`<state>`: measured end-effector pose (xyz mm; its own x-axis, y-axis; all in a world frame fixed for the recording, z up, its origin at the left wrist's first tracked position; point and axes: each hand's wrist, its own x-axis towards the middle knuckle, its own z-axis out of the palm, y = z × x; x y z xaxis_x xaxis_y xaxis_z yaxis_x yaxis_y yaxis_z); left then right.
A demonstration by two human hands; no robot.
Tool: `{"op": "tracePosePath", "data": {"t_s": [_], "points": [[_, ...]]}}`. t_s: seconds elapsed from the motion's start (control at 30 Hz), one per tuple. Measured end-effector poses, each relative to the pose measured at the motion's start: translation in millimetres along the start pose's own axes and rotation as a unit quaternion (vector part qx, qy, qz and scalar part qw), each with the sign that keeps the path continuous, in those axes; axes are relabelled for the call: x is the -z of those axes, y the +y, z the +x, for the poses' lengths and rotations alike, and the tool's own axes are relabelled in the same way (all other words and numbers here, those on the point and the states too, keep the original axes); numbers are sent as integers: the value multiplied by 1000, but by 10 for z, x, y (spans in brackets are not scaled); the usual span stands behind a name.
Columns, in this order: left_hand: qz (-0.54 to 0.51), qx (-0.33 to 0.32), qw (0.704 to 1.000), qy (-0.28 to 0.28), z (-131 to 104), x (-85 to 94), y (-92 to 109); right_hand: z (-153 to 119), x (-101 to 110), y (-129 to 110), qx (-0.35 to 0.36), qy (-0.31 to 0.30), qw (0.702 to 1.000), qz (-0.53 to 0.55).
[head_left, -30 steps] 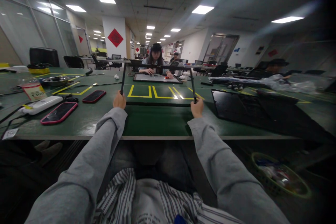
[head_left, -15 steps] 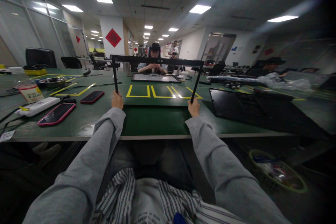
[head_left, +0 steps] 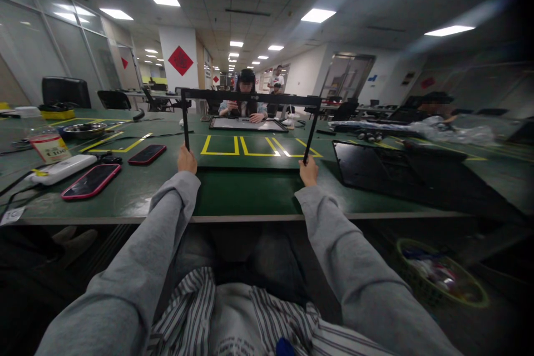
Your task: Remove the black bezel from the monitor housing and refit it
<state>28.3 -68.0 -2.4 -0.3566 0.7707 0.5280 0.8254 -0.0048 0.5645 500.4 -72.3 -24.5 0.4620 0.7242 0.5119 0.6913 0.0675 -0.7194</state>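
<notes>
A thin black frame (head_left: 250, 97) stands raised over the green table (head_left: 246, 192), its long bar across the far side and a side bar running down to each hand. My left hand (head_left: 187, 159) is closed round the lower end of the left bar. Round the lower end of the right bar, my right hand (head_left: 308, 171) is closed too. Between the hands lies bare green surface, with yellow tape marks (head_left: 219, 153) beyond it.
On the left lie two phones (head_left: 90, 182) (head_left: 147, 154), a white power strip (head_left: 64, 169), a bottle (head_left: 50, 147) and a metal bowl (head_left: 84, 130). A large black panel (head_left: 387, 172) lies right. Opposite, a person (head_left: 245, 94) sits behind a flat panel (head_left: 248, 124). A basket (head_left: 442, 275) stands below right.
The frame's left side has shifted slightly right, while both hands keep their grip. The person opposite has moved their hands apart, one lowered toward the flat panel.
</notes>
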Motion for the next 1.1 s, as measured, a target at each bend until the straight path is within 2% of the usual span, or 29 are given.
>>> {"op": "tracePosePath", "data": {"t_s": [0.17,0.37,0.8,1.1], "points": [[34,21,999,1,-18,79,76,-19,27,-97,5,14,1000,6],[57,25,998,31,1,67,34,-34,41,-177,19,28,999,-15],[118,93,979,-139,-17,67,-52,75,-87,53,-50,-109,984,-131],[128,86,977,-146,21,15,-110,56,-83,24,-47,-129,977,-160]]}}
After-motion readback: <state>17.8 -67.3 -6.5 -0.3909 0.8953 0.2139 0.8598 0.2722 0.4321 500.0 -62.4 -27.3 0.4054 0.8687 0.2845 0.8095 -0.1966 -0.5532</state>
